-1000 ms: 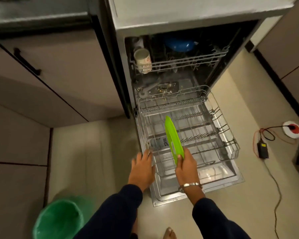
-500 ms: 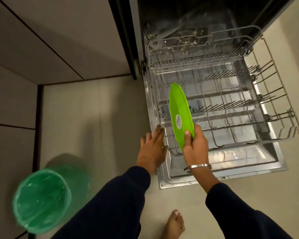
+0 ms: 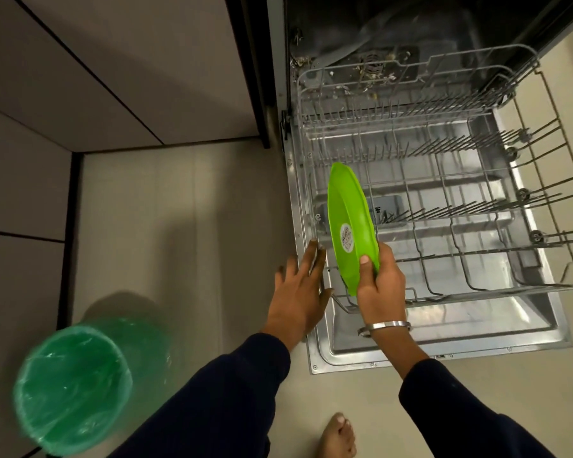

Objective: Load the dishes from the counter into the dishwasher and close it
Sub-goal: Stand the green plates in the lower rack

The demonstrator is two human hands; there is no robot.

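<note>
The right hand (image 3: 379,285) grips a green plate (image 3: 349,223) on edge over the pulled-out lower rack (image 3: 444,200). The left hand (image 3: 298,292), fingers straight, rests against the rack's near-left corner.

The round white sticker (image 3: 346,238) on the green plate (image 3: 348,213) carries print too blurred to read.

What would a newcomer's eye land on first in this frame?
The bright green plate, held on edge by the right hand over the front left of the pulled-out lower rack, stands out most. The left hand rests with straight fingers at the rack's left front corner. A green bin stands on the floor at lower left, and food scraps litter the dishwasher floor behind the rack.
</note>
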